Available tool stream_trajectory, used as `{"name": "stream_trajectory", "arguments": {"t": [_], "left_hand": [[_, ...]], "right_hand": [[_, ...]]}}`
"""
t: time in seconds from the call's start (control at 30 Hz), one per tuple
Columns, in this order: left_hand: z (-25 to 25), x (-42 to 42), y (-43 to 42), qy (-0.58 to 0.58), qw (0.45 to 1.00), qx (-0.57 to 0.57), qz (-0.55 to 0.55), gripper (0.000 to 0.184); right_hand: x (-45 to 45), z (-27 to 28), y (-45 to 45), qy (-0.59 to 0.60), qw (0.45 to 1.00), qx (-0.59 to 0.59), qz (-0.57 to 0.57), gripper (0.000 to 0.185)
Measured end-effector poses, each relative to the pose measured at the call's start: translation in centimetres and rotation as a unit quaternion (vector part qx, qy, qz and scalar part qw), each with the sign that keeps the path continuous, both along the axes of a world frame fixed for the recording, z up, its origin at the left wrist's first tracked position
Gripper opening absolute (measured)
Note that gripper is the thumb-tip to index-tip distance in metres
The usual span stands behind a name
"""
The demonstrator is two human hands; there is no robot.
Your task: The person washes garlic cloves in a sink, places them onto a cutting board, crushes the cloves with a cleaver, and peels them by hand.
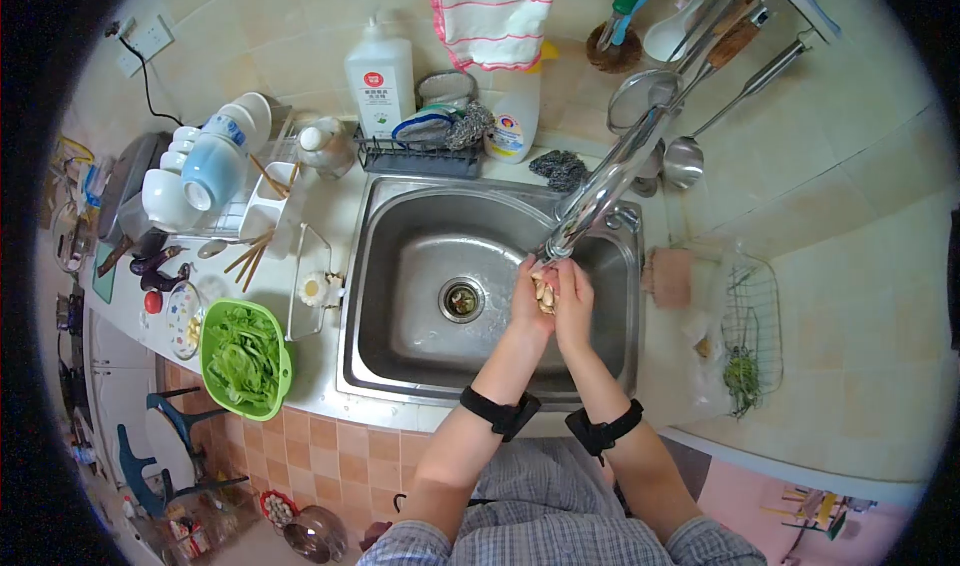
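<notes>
Over the right side of the steel sink [400,356], my left hand [527,304] and my right hand [574,308] are cupped together. Between the palms lies a small heap of pale garlic cloves [543,294], held by both hands. The fingertips are right under the mouth of the chrome faucet [590,198], which partly covers them. Whether water is running I cannot make out. A drain strainer [461,300] with some greenish scraps sits in the sink floor, left of my hands.
Left of the sink are a green basket of lettuce [243,359], a patterned plate [184,318], eggplants [160,266], a tomato [153,302] and a bowl rack [215,228]. Bottles and a sponge caddy [418,159] line the back. A wire basket with greens [742,378] is right.
</notes>
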State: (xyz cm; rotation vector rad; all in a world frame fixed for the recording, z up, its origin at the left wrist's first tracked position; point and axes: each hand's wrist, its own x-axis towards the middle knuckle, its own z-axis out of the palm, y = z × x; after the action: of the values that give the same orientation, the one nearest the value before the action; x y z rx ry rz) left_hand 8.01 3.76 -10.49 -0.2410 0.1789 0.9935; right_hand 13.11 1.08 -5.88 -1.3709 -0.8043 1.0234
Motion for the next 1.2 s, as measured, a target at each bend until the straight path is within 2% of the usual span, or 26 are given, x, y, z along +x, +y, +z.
{"name": "stream_trajectory", "arguments": {"t": [0.03, 0.07, 0.1, 0.13, 0.17, 0.23, 0.27, 0.33, 0.37, 0.43, 0.47, 0.53, 0.57, 0.63, 0.77, 0.83, 0.87, 0.93, 0.97, 1.03, 1.07, 1.13, 1.2], "left_hand": [[0.3, 0.4, 0.1, -0.001, 1.0, 0.001, -0.003, 0.032], [0.6, 0.8, 0.2, 0.051, 0.998, -0.039, 0.012, 0.033], [1.0, 1.0, 0.3, 0.104, 0.991, -0.078, 0.027, 0.034], [1.3, 1.1, 0.4, 0.104, 0.991, -0.078, 0.024, 0.034], [1.6, 1.0, 0.5, 0.128, 0.989, -0.062, 0.029, 0.029], [1.9, 0.8, 0.6, 0.153, 0.987, -0.045, 0.035, 0.025], [2.0, 0.8, 0.6, 0.192, 0.979, -0.055, 0.043, 0.024], [2.6, 0.3, 0.5, 0.233, 0.969, -0.066, 0.051, 0.024], [2.8, 0.0, 0.3, 0.259, 0.962, -0.06, 0.065, 0.026], [3.8, -0.6, -0.1, 0.288, 0.953, -0.055, 0.081, 0.029], [4.3, -0.9, -0.3, 0.268, 0.957, -0.039, 0.1, 0.027], [5.0, -1.5, -0.5, 0.25, 0.96, -0.023, 0.122, 0.025], [5.4, -1.7, -0.6, 0.244, 0.961, -0.02, 0.131, 0.025], [5.1, -2.2, -0.6, 0.237, 0.961, -0.018, 0.142, 0.025], [3.4, -2.6, 0.2, 0.201, 0.973, -0.005, 0.111, 0.027], [2.4, -2.3, 0.6, 0.201, 0.974, -0.007, 0.105, 0.029], [1.9, -2.3, 0.8, 0.18, 0.98, 0.0, 0.081, 0.028], [1.4, -2.0, 1.0, 0.157, 0.986, 0.008, 0.058, 0.026], [1.3, -1.6, 1.2, 0.138, 0.988, -0.032, 0.057, 0.021], [1.8, -1.3, 1.2, 0.118, 0.989, -0.071, 0.055, 0.017], [2.0, -1.2, 1.0, 0.111, 0.991, -0.056, 0.054, 0.015], [1.9, -1.1, 1.1, 0.106, 0.992, -0.04, 0.049, 0.014], [1.7, -1.0, 1.5, 0.07, 0.991, -0.093, 0.06, 0.013]], "right_hand": [[0.2, 0.0, 0.0, 0.016, 1.0, 0.021, -0.006, 0.03], [0.2, -0.1, 0.1, 0.015, 1.0, 0.022, -0.01, 0.03], [0.1, -0.4, 0.3, -0.056, 0.996, 0.062, -0.014, 0.032], [0.2, -0.7, 0.5, -0.126, 0.987, 0.101, -0.017, 0.034], [0.4, -0.9, 0.8, -0.126, 0.987, 0.101, -0.019, 0.034], [0.6, -0.9, 1.7, -0.15, 0.989, -0.005, 0.01, 0.04], [0.6, -0.9, 2.0, -0.148, 0.989, -0.004, 0.009, 0.04], [0.1, -0.8, 2.7, -0.037, 0.994, -0.099, 0.012, 0.043], [0.1, -1.2, 3.1, -0.034, 0.994, -0.099, 0.013, 0.043], [0.1, -2.6, 3.8, 0.053, 0.993, -0.092, 0.042, 0.041], [-0.1, -3.3, 4.2, 0.055, 0.993, -0.092, 0.045, 0.041], [-1.2, -3.2, 4.8, 0.197, 0.98, -0.018, -0.012, 0.034], [-1.6, -3.2, 4.6, 0.198, 0.98, -0.019, -0.01, 0.034], [-2.7, -1.6, 4.1, 0.128, 0.991, -0.002, 0.023, 0.038], [-3.3, -1.3, 4.3, 0.089, 0.996, 0.015, 0.018, 0.037], [-3.2, -0.8, 3.7, -0.05, 0.995, 0.083, 0.021, 0.035], [-2.9, -0.6, 3.7, -0.053, 0.995, 0.084, 0.02, 0.035], [-2.1, -0.4, 3.7, 0.045, 0.997, 0.058, 0.038, 0.035], [-1.8, -0.4, 3.7, 0.044, 0.997, 0.059, 0.038, 0.035], [-1.2, 0.1, 3.8, 0.172, 0.984, 0.045, 0.014, 0.036], [-0.9, 0.3, 3.8, 0.171, 0.984, 0.046, 0.012, 0.036], [-0.6, 1.3, 3.5, 0.258, 0.966, -0.013, -0.006, 0.047], [-0.4, 1.1, 3.4, 0.277, 0.96, 0.019, -0.017, 0.042]]}}
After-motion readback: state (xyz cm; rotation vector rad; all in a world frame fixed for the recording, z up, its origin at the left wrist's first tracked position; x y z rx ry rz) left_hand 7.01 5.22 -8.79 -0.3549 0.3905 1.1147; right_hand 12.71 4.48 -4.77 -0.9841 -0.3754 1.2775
